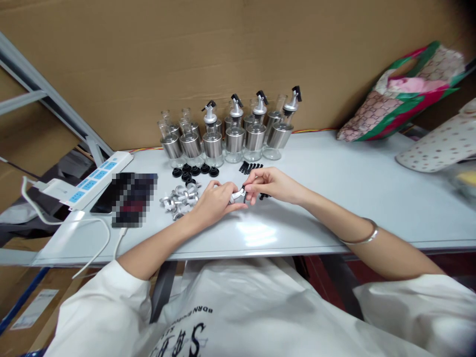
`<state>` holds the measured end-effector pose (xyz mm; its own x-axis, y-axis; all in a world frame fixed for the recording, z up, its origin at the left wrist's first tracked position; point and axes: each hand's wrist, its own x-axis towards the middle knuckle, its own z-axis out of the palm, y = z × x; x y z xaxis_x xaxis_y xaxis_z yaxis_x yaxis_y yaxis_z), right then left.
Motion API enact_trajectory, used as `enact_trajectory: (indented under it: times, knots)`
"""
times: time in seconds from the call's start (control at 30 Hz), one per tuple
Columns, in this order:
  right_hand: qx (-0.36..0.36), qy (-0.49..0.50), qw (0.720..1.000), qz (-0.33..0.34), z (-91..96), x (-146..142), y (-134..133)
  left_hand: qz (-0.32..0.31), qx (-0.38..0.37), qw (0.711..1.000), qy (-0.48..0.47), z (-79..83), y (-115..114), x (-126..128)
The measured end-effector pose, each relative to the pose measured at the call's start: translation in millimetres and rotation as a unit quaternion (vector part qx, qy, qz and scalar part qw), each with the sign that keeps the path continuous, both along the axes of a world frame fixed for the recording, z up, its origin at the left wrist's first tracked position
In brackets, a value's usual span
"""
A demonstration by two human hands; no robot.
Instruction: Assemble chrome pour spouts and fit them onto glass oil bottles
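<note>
Right at the middle, the left fingers (pixel 227 191) are curled shut around a silver pourer (pixel 238 195), gripping its body so that one end sticks out toward the other hand. The right fingers (pixel 251 191) are pinched together on that free end, where a small dark piece shows; it is too small to tell whether the piece is separate. The left hand (pixel 212 202) rests on the counter (pixel 334 198), probably to steady the part, and the right hand (pixel 268 184) hovers just above it.

The loose parts lie sorted by kind, each within easy reach. A heap of silver pourers (pixel 180 199) lies just beside the left hand. Black rings (pixel 193 171) sit behind the heap, and small black clips (pixel 251 167) lie behind the right hand.

Further back, a row of glass bottles (pixel 230 139) in steel sleeves stands against the cardboard wall (pixel 238 49), which leaves the front of the counter free for the hands. The bottles look empty. Four carry pourer tops with black lids, and those at the left have open necks. A power strip (pixel 97 179) and a phone (pixel 128 198) lie at the left edge, and a patterned bag (pixel 401 94) lies well apart at the right.
</note>
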<state>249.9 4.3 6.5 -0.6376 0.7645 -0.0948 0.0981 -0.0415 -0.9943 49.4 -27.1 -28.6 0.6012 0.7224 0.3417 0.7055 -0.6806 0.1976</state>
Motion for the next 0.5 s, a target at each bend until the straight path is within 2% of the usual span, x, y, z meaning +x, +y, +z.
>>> enact_trajectory:
  times: [0.33, 0.5]
  knots:
    - [0.006, -0.006, 0.999, 0.040, -6.0, 1.1, 3.8, 0.001, 0.009, 1.000, 0.008, -0.2, 1.4, -2.2]
    - [-0.003, -0.011, 0.998, 0.067, -7.1, 3.9, 5.8, -0.022, 0.035, 0.999, 0.016, -1.5, 0.7, -1.6]
